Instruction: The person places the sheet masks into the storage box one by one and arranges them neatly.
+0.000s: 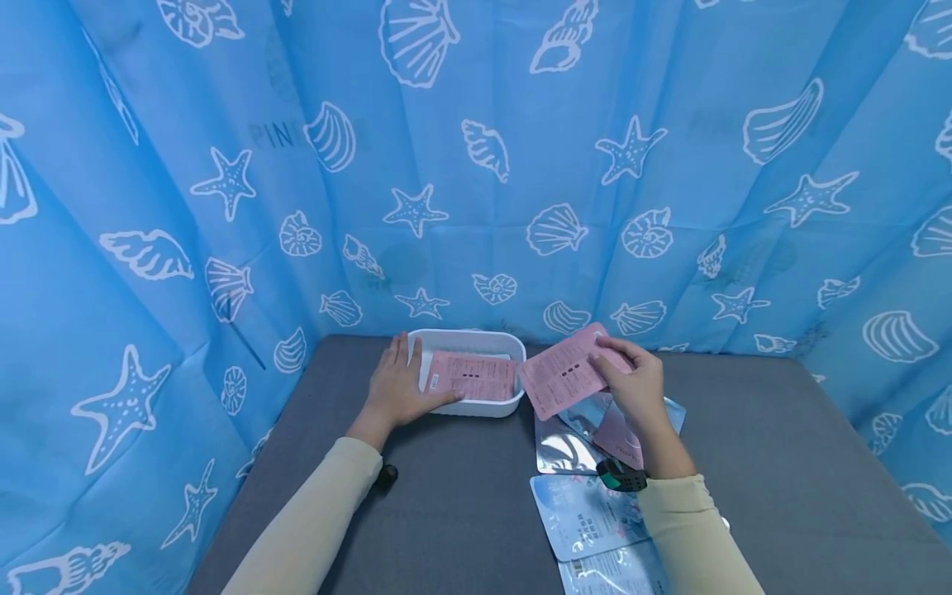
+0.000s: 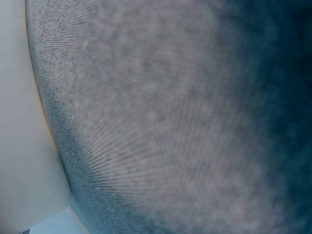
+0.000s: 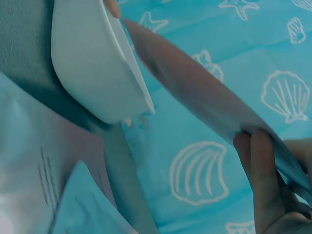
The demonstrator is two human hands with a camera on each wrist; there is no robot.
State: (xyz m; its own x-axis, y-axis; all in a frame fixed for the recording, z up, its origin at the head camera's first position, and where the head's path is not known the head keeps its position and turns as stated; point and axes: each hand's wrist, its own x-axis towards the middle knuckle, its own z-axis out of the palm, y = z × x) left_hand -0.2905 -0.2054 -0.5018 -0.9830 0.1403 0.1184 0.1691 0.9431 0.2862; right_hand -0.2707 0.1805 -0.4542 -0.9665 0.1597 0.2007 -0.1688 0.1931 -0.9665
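Observation:
A white plastic bin point(image 1: 513, 405) stands at the back of the table, with pink sheet-mask packets point(image 1: 476, 376) lying flat in it. My left hand point(image 1: 402, 384) rests on the bin's left end, fingers spread and the thumb over the front rim. Between thumb and fingers, my right hand point(image 1: 635, 380) pinches another pink sheet-mask packet point(image 1: 561, 372) just right of the bin, tilted. In the right wrist view this packet point(image 3: 195, 92) appears nearly edge-on, its far end overlapping the bin's rim. The left wrist view shows mostly grey tabletop point(image 2: 146, 117).
Below my right hand lie a silver packet point(image 1: 559, 453) and a pink packet point(image 1: 619, 442), overlapping. Nearer the front are light blue packets point(image 1: 583, 512), partly under the right forearm. A blue curtain point(image 1: 461, 165) with white shells hangs directly behind the table.

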